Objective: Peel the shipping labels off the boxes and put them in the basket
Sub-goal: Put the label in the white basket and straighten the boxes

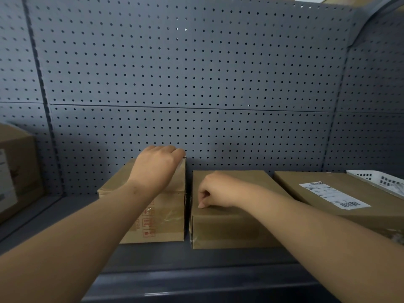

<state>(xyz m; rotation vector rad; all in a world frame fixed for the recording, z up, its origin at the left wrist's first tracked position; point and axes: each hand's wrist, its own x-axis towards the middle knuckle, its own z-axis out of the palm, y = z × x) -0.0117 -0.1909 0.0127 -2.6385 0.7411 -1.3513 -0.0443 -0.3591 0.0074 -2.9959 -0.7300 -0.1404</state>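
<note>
Three brown cardboard boxes stand side by side on a grey shelf. My left hand rests on top of the taller left box, fingers curled over its far right corner; a sliver of something pale shows under the fingertips. My right hand lies on the middle box near its front edge, fingers curled in with nothing visible in them. No label shows on the middle box. The right box carries a white shipping label with barcodes. A white slotted basket sits at the far right, on the right box.
A grey pegboard wall backs the shelf. Another cardboard box with a pale label stands at the far left. The grey shelf surface shows in front of the boxes, ending at a raised front lip.
</note>
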